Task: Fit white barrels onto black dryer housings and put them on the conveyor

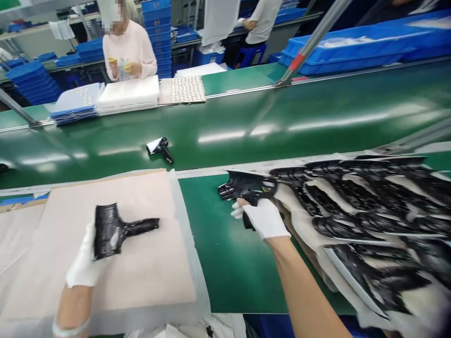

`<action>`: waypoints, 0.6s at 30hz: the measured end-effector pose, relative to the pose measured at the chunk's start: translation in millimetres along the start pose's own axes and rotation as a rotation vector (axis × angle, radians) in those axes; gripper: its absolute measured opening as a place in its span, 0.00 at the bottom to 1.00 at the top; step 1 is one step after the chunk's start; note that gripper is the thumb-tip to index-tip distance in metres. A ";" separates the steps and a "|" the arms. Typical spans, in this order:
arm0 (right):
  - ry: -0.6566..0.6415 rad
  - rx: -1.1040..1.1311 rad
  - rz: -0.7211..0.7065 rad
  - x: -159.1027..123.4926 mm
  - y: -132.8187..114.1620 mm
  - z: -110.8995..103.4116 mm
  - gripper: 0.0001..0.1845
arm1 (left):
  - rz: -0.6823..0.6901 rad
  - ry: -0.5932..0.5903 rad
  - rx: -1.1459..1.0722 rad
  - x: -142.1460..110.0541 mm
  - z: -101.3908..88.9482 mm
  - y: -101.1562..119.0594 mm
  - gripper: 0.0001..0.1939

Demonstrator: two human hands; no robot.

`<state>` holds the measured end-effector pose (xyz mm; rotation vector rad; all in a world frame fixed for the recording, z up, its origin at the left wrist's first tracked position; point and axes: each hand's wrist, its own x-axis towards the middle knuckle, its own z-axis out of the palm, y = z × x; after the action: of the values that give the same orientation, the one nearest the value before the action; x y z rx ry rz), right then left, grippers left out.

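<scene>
My left hand (84,260), in a white glove, grips the edge of a black hair dryer shell half (107,230). The shell's hollow side faces up and its handle points right, over a pale padded sheet (155,274). In a similar glove with bare fingertips, my right hand (264,216) closes around another black hair dryer shell half (243,185), beside the rows of shells on the right. Part of that piece is hidden behind the fingers. Several more shell halves (366,197) lie in rows on pale lining.
Beyond the bench, a green conveyor belt (225,126) carries a hair dryer (163,148) with a white patch. White sheets (128,94) and blue bins (345,49) stand on the far side. A person (130,51) works opposite. A metal post (313,42) slants across the upper right.
</scene>
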<state>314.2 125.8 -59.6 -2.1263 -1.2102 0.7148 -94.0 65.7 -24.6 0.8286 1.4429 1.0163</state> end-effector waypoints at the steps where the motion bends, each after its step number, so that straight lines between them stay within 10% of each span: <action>1: -0.094 0.091 -0.055 -13.7 -9.2 6.9 0.11 | -0.018 0.027 -0.043 -2.8 12.5 1.8 0.36; 5: -0.284 0.339 -0.473 -74.6 -43.6 39.0 0.11 | -0.107 0.006 -0.184 -15.6 45.0 5.4 0.39; 10: 0.026 -0.003 -1.165 -123.6 -73.2 68.3 0.39 | -0.063 -0.077 -0.188 -32.0 55.8 6.5 0.35; 18: 0.226 -0.217 -1.363 -132.3 -84.3 78.2 0.34 | -0.054 -0.223 -0.285 -35.4 58.9 1.3 0.38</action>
<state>153.4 61.8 -31.9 -0.9876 -2.1772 -0.2743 -31.4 41.6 -9.7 0.6678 1.0957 1.0249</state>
